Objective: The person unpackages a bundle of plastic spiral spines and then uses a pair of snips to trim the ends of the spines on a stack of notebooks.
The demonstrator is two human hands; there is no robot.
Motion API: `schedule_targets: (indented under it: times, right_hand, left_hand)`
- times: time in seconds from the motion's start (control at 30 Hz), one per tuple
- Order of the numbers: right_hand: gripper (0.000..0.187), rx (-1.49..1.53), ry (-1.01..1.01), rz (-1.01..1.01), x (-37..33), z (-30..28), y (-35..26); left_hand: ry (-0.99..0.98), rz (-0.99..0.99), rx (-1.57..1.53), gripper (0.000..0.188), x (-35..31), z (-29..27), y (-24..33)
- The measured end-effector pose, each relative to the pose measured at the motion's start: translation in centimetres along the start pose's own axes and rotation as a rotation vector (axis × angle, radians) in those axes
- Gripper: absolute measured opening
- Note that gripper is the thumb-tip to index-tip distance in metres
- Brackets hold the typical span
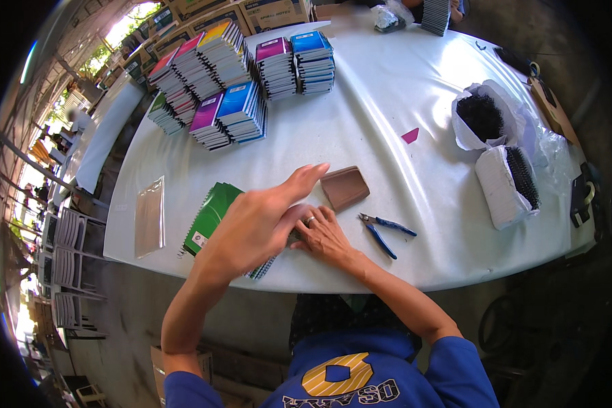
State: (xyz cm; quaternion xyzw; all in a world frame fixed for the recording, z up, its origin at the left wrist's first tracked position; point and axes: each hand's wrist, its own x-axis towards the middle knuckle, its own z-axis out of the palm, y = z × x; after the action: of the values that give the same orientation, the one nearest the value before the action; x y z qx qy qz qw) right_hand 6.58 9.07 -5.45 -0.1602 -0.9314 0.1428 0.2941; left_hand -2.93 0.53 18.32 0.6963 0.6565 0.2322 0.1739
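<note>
A small stack of green spiral notebooks (215, 206) lies at the table's near edge, its coil along the left side. My left hand (251, 221) is over the notebooks and hides much of them, one finger stretched toward the far right. Beside it, my right hand (325, 236), with a ring on one finger, rests palm down at the notebooks' right side, fingers spread. The left hand covers some of its fingertips. Just beyond the right hand lies a brown rectangular block or pad (345, 188). Blue-handled cutting pliers (382, 234) lie partly open to its right.
Tall stacks of spiral notebooks (231, 112) in several colours stand at the far left. A clear plastic sleeve (149, 216) lies at left. Two white-wrapped bundles of black coils (496, 183) sit at right. A pink scrap (410, 136) lies mid-table. Cartons (272, 15) are behind.
</note>
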Motion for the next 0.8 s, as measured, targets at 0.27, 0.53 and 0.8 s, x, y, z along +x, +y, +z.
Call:
schedule_targets:
  times: [0.27, 0.53, 0.8]
  right_hand:
    - [0.023, -0.152, -0.042, 0.029, -2.9, -3.0, 0.9]
    - [0.031, -0.043, 0.078, 0.064, -0.8, -7.2, 4.1]
    - [0.04, -0.551, 0.425, 0.435, 4.7, -24.4, 22.2]
  left_hand:
    - [0.472, 0.047, -0.062, 0.045, -9.5, 0.1, -1.0]
    - [0.97, -0.188, -0.272, 0.045, -18.0, 4.3, -7.6]
    - [0.978, -0.6, 0.091, 0.06, -21.3, 10.3, -11.2]
